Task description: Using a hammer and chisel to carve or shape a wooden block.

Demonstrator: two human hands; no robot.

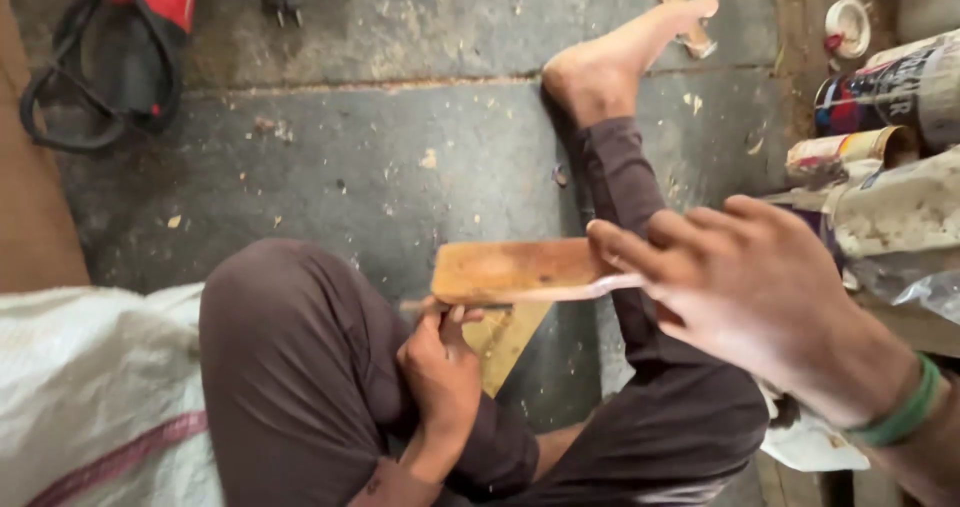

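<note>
I sit on a grey stone floor with my legs in dark trousers spread out. My left hand (440, 362) grips the lower edge of a flat wooden piece (510, 270) held above my lap, with a triangular wooden part (505, 337) beneath it. My right hand (745, 287), with a green band at the wrist, is raised at the right and its fingers close on the slim light handle (610, 287) of a tool that lies along the wood's right edge. The tool's working end is hidden.
My bare foot (620, 52) stretches toward the top. A red power tool with a black cable (130, 37) lies top left. Paint-smeared cans (890, 92) and a round lid (848, 25) crowd the right side. A white woven sack (90, 387) sits at the lower left.
</note>
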